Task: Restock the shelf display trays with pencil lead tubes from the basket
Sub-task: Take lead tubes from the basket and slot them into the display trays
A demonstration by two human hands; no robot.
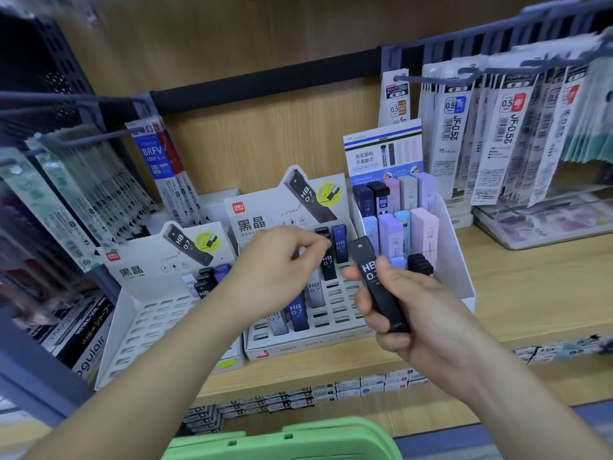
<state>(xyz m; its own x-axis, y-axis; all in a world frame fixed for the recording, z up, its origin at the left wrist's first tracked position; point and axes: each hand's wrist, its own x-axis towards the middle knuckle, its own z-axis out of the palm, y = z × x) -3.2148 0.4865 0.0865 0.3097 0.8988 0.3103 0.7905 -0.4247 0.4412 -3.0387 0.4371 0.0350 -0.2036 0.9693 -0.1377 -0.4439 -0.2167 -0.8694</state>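
- Our right hand (414,313) grips a black lead tube (378,287) by its lower half, above the display tray (298,348).
- Our left hand (282,260) pinches the cap of a seated tube (328,265) in that tray.
- We judge them light, rigid, slick plastic: hold the flat sides.

**Wooden shelf carrying three display trays**

The light wooden shelf (530,293) carries three white card display trays in a row. The left tray (149,330), with a slotted face, sits at an angle and reaches the shelf's front edge. The middle tray (298,348) stands just beside it. The right tray (454,257), with taller walls, stands just beside the middle one. Farther right lies a clear plastic tray (547,240). At the far left, dark packaged boxes (86,346) lie against the left tray.
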